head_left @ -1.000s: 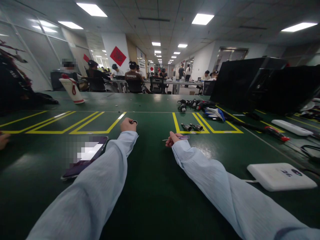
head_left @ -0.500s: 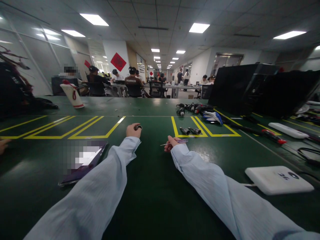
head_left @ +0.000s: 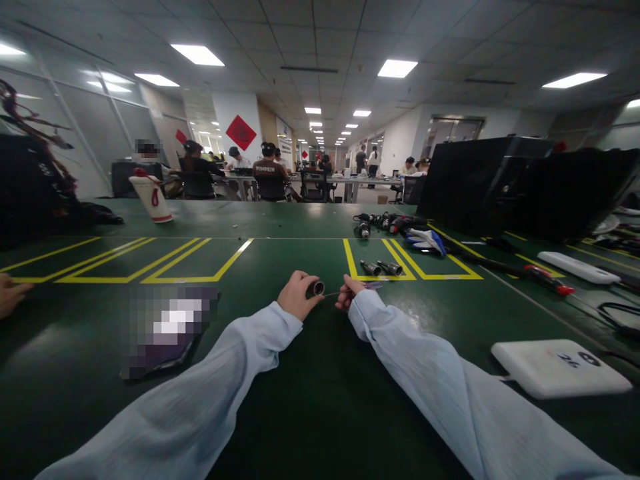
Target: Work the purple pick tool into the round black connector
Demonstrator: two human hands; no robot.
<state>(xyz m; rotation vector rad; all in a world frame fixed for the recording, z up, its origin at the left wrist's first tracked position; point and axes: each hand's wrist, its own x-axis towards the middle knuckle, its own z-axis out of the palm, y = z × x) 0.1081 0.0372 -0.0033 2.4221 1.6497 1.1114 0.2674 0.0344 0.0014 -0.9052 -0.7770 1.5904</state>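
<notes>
My left hand (head_left: 299, 295) is closed around a dark cylindrical metal connector (head_left: 315, 289), its round open end facing right. Close by on the right, my right hand (head_left: 349, 292) grips a small screwdriver; its translucent purple handle (head_left: 373, 285) sticks out behind the hand. The screwdriver's thin shaft (head_left: 331, 295) points left and reaches the connector's end; whether it touches is too small to tell. Two similar metal connectors (head_left: 389, 268) lie side by side on the green table (head_left: 300, 400), beyond my right hand, inside a yellow-taped box.
A phone-like device (head_left: 170, 333), partly blurred out, lies left of my left arm. At right are a white box (head_left: 563, 368), a red-handled tool (head_left: 549, 279) and a blue-white glove (head_left: 426, 241). Another person's hand (head_left: 11, 293) rests at the left edge. A white cup (head_left: 153, 197) stands farther back.
My left hand has moved right and nearer to me with the connector, turning its open end toward the screwdriver. My right hand has shifted slightly right. The camera view has tilted a little.
</notes>
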